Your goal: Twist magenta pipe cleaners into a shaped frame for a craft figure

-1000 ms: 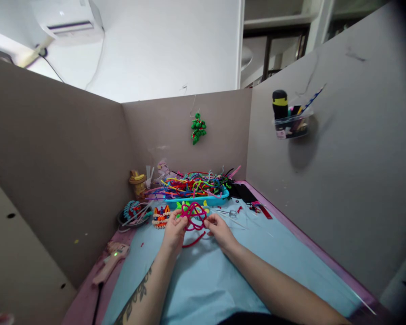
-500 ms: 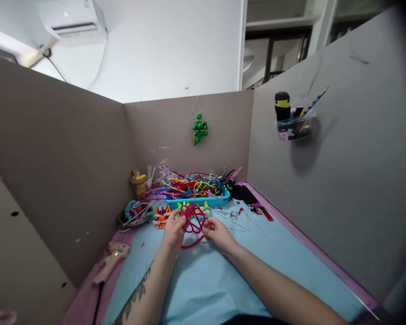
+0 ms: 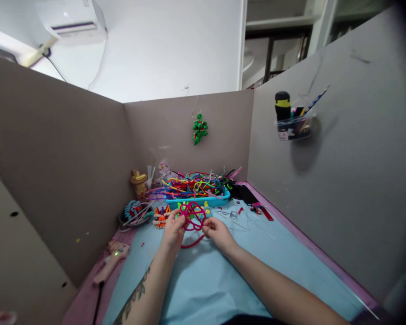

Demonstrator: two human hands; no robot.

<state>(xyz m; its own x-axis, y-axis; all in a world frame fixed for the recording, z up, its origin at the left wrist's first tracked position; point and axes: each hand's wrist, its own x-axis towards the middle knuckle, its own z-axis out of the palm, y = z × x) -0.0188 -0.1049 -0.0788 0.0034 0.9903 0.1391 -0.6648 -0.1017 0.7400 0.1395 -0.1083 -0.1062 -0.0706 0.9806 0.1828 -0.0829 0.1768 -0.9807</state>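
Observation:
Between my hands is a magenta pipe cleaner (image 3: 192, 204), bent into a round shape with crossing loops inside. My left hand (image 3: 175, 225) pinches its left edge between thumb and fingers. At the lower right edge, my right hand (image 3: 217, 231) is closed on the same pipe cleaner. A loose length of it curves below the loops, over the blue table cover (image 3: 203, 280). Just behind lie small pipe-cleaner figures: an orange and white one (image 3: 161, 217) to the left, and yellow-green and light blue ones partly hidden by the loops.
A blue tray (image 3: 199, 203) heaped with colourful pipe cleaners stands at the back. Scissors (image 3: 232, 215) lie to the right. On the left are a dark bowl (image 3: 135, 221) and a pink glue gun (image 3: 112, 264) with a green light. Grey panels (image 3: 189, 153) enclose the table.
The magenta loops have tilted slightly and look rounder, with the crossings more spread. Both hands keep hold in almost the same place.

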